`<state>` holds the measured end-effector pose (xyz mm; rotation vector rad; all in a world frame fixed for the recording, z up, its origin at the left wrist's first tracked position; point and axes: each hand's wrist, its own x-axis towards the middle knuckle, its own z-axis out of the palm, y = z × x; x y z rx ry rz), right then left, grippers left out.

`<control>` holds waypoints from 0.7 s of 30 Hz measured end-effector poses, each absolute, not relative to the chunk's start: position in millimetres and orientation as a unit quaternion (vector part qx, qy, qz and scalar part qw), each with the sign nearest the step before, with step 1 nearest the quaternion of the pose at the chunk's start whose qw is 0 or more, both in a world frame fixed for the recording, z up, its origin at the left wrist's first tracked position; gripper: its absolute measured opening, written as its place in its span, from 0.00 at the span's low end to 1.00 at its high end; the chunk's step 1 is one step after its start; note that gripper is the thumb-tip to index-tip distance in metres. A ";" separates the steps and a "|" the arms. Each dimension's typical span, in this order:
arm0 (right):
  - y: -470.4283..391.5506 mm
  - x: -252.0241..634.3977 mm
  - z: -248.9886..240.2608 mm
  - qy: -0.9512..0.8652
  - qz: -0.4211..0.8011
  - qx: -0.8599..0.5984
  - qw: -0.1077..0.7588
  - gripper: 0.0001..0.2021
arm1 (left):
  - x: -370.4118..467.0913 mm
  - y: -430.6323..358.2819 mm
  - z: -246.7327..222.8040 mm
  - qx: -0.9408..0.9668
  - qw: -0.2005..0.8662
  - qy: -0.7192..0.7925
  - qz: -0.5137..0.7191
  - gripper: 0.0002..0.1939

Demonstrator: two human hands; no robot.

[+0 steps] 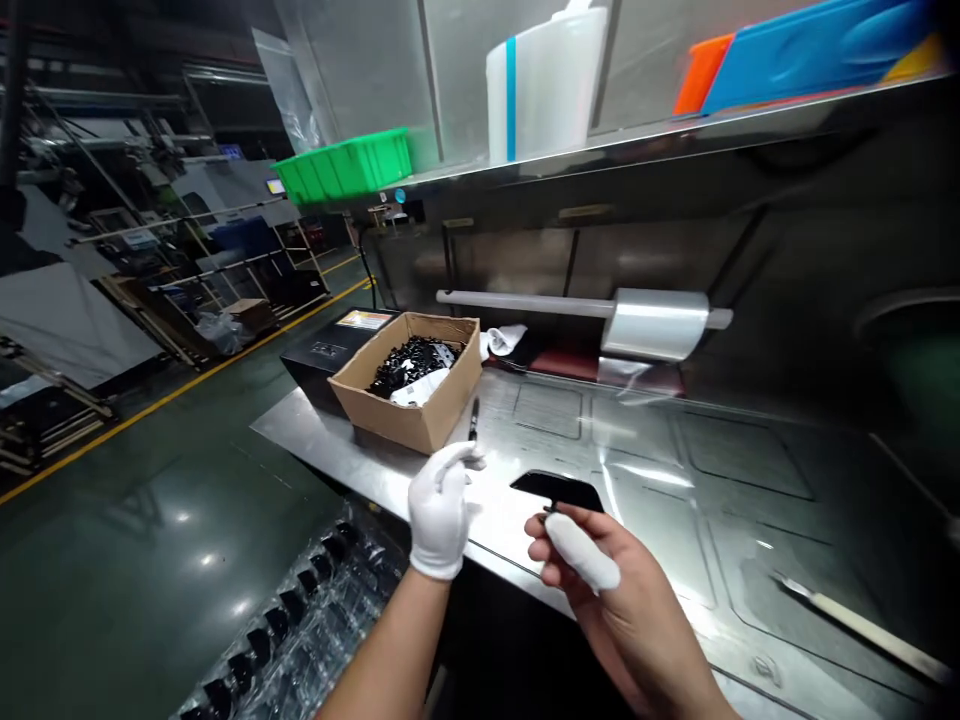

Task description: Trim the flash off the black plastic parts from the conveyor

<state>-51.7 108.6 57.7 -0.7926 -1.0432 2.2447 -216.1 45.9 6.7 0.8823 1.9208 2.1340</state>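
My left hand [437, 515], in a white glove, is over the table's front edge, just in front of the cardboard box [397, 425]. Its fingers are curled together; whatever is between them cannot be made out. To its right, my right hand [600, 560] is bare except for a white cover on the thumb. Thumb and fingers pinch a small black part [551, 508], mostly hidden by them. Behind that hand a flat black piece [559, 487] lies on the table. Many small black parts [412, 365] and white paper fill the box. A black pen-like object [474, 420] lies beside it.
A black case [330, 350] stands left of the box. At the back a film roll [656, 325] sits on a rod. A white-handled blade [862, 620] lies on the metal table [645, 440] at right. Bagged black parts [300, 610] are below left. A shelf with bins hangs above.
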 end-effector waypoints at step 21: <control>67.0 -97.0 38.4 -0.485 0.806 -0.287 0.179 0.26 | -167.8 -9.1 20.2 0.171 0.243 0.652 0.698 0.22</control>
